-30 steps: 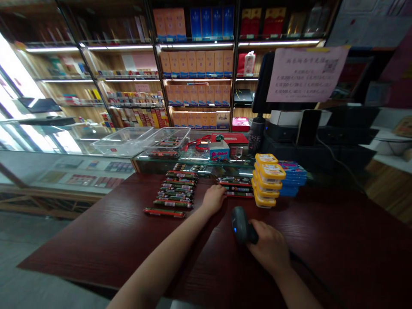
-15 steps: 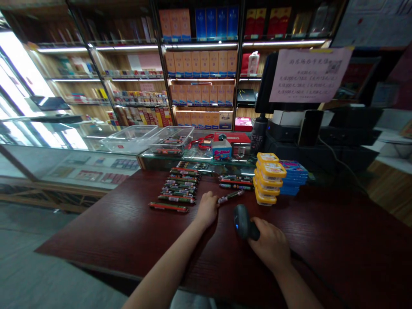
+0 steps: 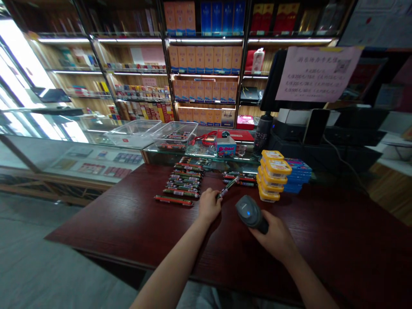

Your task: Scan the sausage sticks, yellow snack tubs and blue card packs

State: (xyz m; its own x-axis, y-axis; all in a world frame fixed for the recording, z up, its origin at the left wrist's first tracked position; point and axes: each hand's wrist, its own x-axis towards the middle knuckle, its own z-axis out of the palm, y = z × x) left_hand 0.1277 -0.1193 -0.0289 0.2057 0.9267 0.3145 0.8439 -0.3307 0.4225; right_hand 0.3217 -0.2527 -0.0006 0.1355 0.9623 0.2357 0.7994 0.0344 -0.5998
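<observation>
Indoors, scanner (image 3: pixel 249 211) above brown table (image 3: pixel 128 223), glass counter (image 3: pixel 96 149), lit shelves (image 3: pixel 206 41)

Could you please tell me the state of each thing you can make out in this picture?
Left hand, closed on a slim pack.
Slim pack, held by one end, slanted.
Right hand, wrapped around the scanner.
Scanner, blue light on.
Yellow tubs, lidded and stacked.
Right clear bin, partly filled.
Shelf lights, on.
Phone-like device, upright, dark-faced.
</observation>
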